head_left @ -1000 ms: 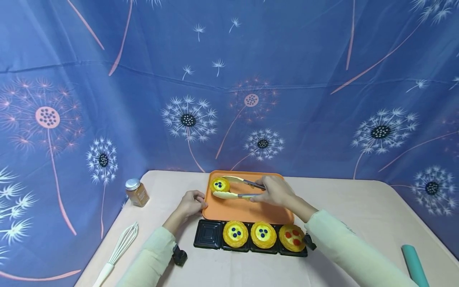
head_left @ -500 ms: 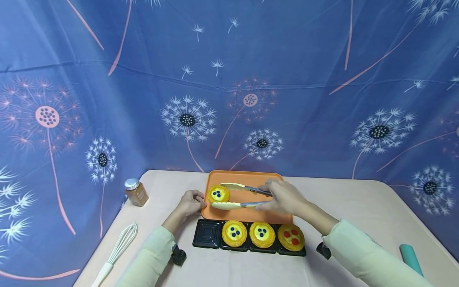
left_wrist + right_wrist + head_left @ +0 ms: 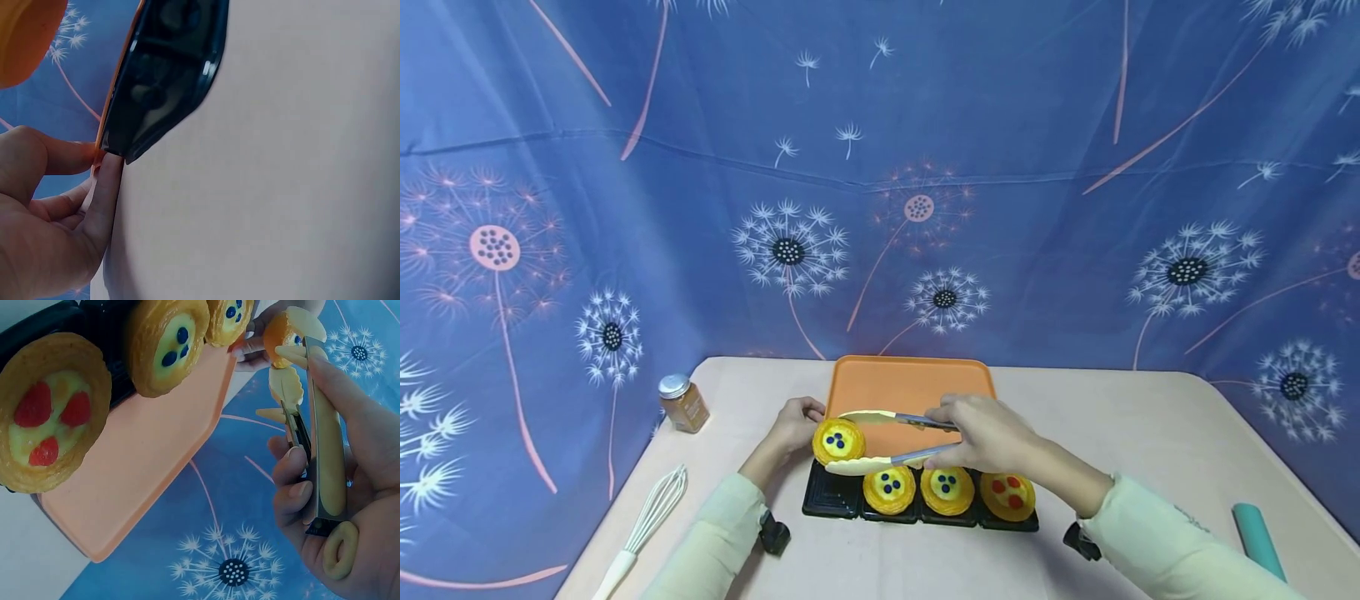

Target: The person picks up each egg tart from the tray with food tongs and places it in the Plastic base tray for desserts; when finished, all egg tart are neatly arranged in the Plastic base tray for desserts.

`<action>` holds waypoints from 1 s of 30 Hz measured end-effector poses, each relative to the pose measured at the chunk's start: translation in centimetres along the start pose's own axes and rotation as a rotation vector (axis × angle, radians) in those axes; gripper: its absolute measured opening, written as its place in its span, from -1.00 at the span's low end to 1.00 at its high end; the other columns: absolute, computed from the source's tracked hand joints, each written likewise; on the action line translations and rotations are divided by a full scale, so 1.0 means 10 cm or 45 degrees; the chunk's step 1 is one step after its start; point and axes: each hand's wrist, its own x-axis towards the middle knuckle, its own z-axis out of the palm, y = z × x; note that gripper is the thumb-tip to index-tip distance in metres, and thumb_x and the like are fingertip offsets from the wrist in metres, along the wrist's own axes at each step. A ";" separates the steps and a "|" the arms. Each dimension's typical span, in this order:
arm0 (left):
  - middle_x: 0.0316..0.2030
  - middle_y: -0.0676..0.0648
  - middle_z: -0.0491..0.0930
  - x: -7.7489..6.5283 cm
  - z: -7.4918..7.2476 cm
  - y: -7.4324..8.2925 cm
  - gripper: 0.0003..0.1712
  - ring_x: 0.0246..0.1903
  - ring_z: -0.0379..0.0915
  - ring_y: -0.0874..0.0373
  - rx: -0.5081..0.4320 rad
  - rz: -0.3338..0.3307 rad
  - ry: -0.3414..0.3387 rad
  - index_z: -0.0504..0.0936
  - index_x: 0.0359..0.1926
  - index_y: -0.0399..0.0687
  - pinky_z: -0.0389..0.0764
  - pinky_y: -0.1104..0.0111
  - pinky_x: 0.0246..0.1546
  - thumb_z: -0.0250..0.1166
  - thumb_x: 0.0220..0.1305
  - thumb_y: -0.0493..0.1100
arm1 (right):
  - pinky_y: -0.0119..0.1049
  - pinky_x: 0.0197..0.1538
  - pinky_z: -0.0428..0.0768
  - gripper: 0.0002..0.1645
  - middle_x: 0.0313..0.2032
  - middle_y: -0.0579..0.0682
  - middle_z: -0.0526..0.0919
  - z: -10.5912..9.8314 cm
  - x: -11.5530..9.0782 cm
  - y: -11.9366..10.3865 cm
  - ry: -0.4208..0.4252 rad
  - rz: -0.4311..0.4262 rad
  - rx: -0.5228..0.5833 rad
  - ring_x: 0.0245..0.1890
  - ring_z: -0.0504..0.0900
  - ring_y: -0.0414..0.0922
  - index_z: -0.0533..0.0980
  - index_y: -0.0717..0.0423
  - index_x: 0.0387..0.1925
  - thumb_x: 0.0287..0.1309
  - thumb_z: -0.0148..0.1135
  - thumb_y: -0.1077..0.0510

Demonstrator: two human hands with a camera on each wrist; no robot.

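My right hand (image 3: 988, 432) grips a pair of tongs (image 3: 328, 447) with cream tips. Between those tips is an egg tart with blue dots (image 3: 838, 442), raised over the tray's front left corner and the back of the black container's left compartment. With thumb and fingers my left hand (image 3: 59, 206) pinches the left edge of the orange tray (image 3: 917, 379). In front of the tray lies the black container (image 3: 831, 498). Two blue-dotted tarts (image 3: 889, 490) fill its middle compartments, and a tart with red pieces (image 3: 1007, 497) sits in the rightmost one.
A jar with a silver lid (image 3: 683, 403) stands at the back left of the table. The white whisk (image 3: 647, 525) lies at the front left. Toward the right edge is a teal cylinder (image 3: 1258, 540). A blue dandelion-print cloth (image 3: 880, 100) hangs behind.
The tongs and the tart they hold have come toward me, from over the tray to above the container's left end. My left hand has stayed at the tray's edge.
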 end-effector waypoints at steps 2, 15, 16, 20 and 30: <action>-0.39 -0.17 0.47 0.00 0.00 0.00 -0.73 -0.46 0.34 0.11 0.005 -0.007 -0.002 0.56 -0.18 -0.38 0.40 0.45 -0.57 0.17 0.04 -0.53 | -0.44 -0.58 0.21 -0.30 -0.41 -0.25 0.46 0.01 0.00 -0.01 -0.008 0.001 -0.003 -0.56 0.28 -0.28 0.64 0.15 0.06 -0.01 0.51 -0.20; -0.41 -0.14 0.49 -0.01 0.02 0.00 -0.75 -0.56 0.41 0.14 -0.055 -0.047 -0.010 0.53 -0.13 -0.37 0.49 0.41 -0.64 0.34 0.16 -0.46 | -0.44 -0.49 0.45 -0.35 -0.40 -0.25 0.52 0.02 0.02 -0.11 -0.063 -0.040 -0.023 -0.49 0.43 -0.30 0.68 0.13 -0.02 -0.08 0.56 -0.19; -0.41 -0.14 0.49 -0.01 0.02 0.01 -0.75 -0.58 0.41 0.14 -0.069 -0.056 -0.015 0.53 -0.13 -0.37 0.51 0.40 -0.66 0.34 0.16 -0.46 | -0.45 -0.49 0.45 -0.35 -0.39 -0.25 0.53 0.02 0.02 -0.12 -0.072 -0.045 -0.029 -0.48 0.44 -0.31 0.68 0.14 -0.03 -0.09 0.56 -0.18; -0.42 -0.14 0.48 -0.01 0.02 0.01 -0.75 -0.64 0.44 0.14 -0.114 -0.071 -0.027 0.52 -0.13 -0.39 0.60 0.36 -0.67 0.33 0.17 -0.47 | -0.47 -0.56 0.37 -0.34 -0.42 -0.23 0.51 0.03 0.06 -0.19 -0.108 -0.049 -0.080 -0.53 0.39 -0.31 0.68 0.14 -0.01 -0.10 0.58 -0.17; -0.42 -0.12 0.46 0.01 0.01 0.01 -0.75 -0.64 0.46 0.12 -0.113 -0.082 -0.035 0.51 -0.13 -0.37 0.65 0.32 -0.66 0.33 0.16 -0.46 | -0.48 -0.70 0.30 -0.38 -0.48 -0.24 0.44 0.04 0.13 -0.38 -0.170 -0.004 -0.219 -0.63 0.32 -0.31 0.70 0.07 -0.06 -0.11 0.57 -0.20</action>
